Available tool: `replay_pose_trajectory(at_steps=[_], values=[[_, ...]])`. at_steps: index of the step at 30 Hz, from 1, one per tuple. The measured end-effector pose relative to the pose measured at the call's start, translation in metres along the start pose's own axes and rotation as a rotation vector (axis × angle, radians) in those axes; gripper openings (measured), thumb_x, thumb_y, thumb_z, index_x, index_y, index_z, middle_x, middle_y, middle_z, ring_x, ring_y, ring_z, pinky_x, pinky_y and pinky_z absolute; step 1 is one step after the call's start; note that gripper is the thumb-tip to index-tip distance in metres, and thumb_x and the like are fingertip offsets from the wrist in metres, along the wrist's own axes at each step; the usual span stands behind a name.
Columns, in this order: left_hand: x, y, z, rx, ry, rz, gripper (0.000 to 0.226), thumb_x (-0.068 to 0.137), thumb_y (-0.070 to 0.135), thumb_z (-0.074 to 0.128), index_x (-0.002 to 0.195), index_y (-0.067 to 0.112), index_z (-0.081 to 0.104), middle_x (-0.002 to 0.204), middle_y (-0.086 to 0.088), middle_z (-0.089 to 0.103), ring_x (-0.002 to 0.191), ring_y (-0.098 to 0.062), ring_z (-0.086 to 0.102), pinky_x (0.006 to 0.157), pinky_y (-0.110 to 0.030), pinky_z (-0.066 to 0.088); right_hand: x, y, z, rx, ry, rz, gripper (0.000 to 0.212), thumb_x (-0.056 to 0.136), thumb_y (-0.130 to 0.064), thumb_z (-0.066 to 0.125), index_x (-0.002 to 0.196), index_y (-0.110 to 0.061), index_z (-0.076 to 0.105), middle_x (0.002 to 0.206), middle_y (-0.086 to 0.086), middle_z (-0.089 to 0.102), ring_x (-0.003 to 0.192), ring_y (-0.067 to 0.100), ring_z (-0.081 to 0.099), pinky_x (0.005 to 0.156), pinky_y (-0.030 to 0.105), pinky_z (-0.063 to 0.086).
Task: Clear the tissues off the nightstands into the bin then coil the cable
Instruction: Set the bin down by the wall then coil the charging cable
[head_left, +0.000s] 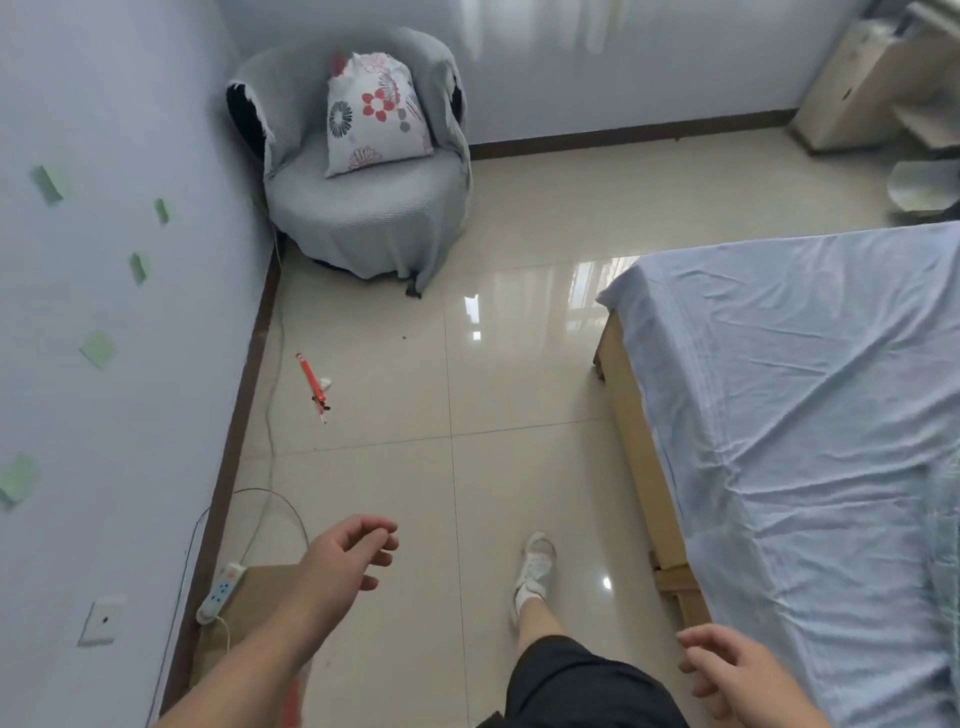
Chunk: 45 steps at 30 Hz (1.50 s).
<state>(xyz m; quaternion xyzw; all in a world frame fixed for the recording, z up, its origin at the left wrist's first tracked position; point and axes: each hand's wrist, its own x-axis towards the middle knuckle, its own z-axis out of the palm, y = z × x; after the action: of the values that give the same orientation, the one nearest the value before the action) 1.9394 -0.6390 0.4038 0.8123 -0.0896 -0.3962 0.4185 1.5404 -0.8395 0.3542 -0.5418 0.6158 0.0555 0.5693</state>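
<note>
While slack along the wall (130, 312), thin pale uncoiled cable (270, 426)

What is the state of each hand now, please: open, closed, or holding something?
Left hand: open, fingers loosely curled, holding nothing.
Right hand: open, fingers relaxed, holding nothing.

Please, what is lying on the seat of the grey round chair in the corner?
A white cushion with red and dark flowers stands on the seat, leaning on the backrest. A grey cover drapes the chair, so its own surface is mostly hidden.
</note>
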Motion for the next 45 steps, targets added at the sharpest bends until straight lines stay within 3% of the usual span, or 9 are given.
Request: replay_pose_trajectory(at_steps=[5,13,18,27,37,42,45], values=[[0.089,0.060,0.007,0.047,0.011,-0.045,0.020,0.106,0.010,0.062,0.101,0.016,0.081,0.091,-0.004,0.082,0.091,-0.027,0.074,0.072,-0.040,0.056,0.098,-0.112,-0.021,0.026,-0.017,-0.046,0.012,0.095,-0.001,0.068,0.100,-0.008,0.076,0.078,0.010,0.080,0.066,0.027,0.070,0.055,0.036,0.052],[0.215,0.129,0.003,0.013,0.047,-0.166,0.018,0.104,0.008,0.066,0.096,0.013,0.082,0.086,-0.006,0.082,0.084,-0.029,0.072,0.068,-0.036,0.053,0.219,-0.374,-0.064,0.159,-0.061,-0.264,0.016,0.101,-0.010,0.062,0.107,-0.015,0.075,0.090,0.007,0.081,0.074,0.022,0.074,0.059,0.032,0.058],[0.334,0.187,0.006,0.014,0.035,-0.177,0.017,0.104,0.010,0.067,0.097,0.014,0.082,0.085,-0.006,0.082,0.081,-0.028,0.072,0.066,-0.035,0.052,0.296,-0.479,-0.074,0.202,-0.016,-0.284,0.017,0.102,-0.011,0.061,0.108,-0.015,0.076,0.091,0.009,0.080,0.073,0.021,0.073,0.060,0.031,0.058],[0.549,0.402,0.023,0.106,-0.128,-0.033,0.018,0.107,0.014,0.062,0.100,0.016,0.079,0.091,-0.008,0.080,0.081,-0.023,0.070,0.067,-0.035,0.051,0.402,-0.559,-0.105,0.258,0.134,-0.082,0.015,0.101,-0.007,0.063,0.105,-0.012,0.077,0.085,0.011,0.079,0.069,0.026,0.068,0.059,0.037,0.052],[0.728,0.630,0.156,0.275,-0.305,0.168,0.019,0.108,0.019,0.061,0.104,0.016,0.079,0.091,-0.005,0.079,0.083,-0.021,0.070,0.069,-0.035,0.052,0.529,-0.590,-0.178,0.407,0.267,0.142,0.011,0.099,0.001,0.063,0.098,-0.002,0.074,0.078,0.018,0.075,0.057,0.025,0.060,0.045,0.029,0.042],[0.781,0.715,0.222,0.380,-0.377,0.211,0.019,0.107,0.021,0.063,0.100,0.018,0.080,0.090,-0.002,0.081,0.078,-0.012,0.072,0.064,-0.026,0.054,0.609,-0.654,-0.241,0.433,0.257,0.118,0.013,0.097,-0.002,0.063,0.100,-0.006,0.075,0.073,0.009,0.076,0.057,0.022,0.061,0.050,0.032,0.043],[0.816,0.754,0.252,0.404,-0.387,0.203,0.019,0.107,0.019,0.064,0.099,0.017,0.081,0.089,-0.004,0.082,0.080,-0.018,0.073,0.065,-0.032,0.054,0.649,-0.709,-0.296,0.402,0.276,0.050,0.015,0.098,-0.008,0.062,0.102,-0.015,0.075,0.078,0.003,0.077,0.061,0.015,0.063,0.054,0.030,0.048]])
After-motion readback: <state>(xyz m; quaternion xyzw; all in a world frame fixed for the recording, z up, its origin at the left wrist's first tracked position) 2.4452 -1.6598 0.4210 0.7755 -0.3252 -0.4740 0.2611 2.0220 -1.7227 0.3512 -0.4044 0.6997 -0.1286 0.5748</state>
